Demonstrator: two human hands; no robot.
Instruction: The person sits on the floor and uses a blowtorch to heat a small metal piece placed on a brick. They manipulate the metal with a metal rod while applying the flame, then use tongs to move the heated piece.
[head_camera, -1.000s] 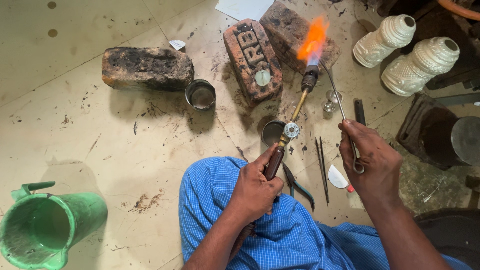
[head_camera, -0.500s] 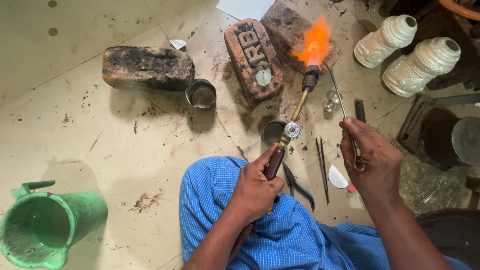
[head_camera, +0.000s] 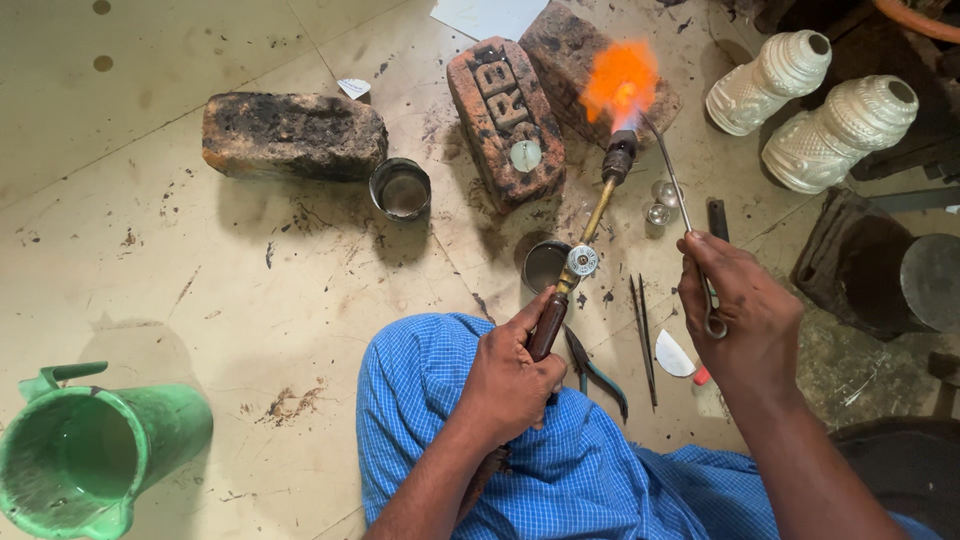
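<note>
Left hand (head_camera: 515, 375): fist closed round the blowtorch (head_camera: 585, 250) handle, nozzle angled up-right.
Right hand (head_camera: 740, 315): gripping long tweezers (head_camera: 680, 215), tips in the flame (head_camera: 620, 80).
Axis: torch and tweezers converge over the far brick (head_camera: 585, 60); right hand nearer.
Around: lettered brick (head_camera: 505, 120), two tin cups (head_camera: 400, 190), green jug (head_camera: 95, 460).
Change: flame rounder and fuller than before; hands barely moved.

Blue checked cloth (head_camera: 560, 470), bare forearms
</note>
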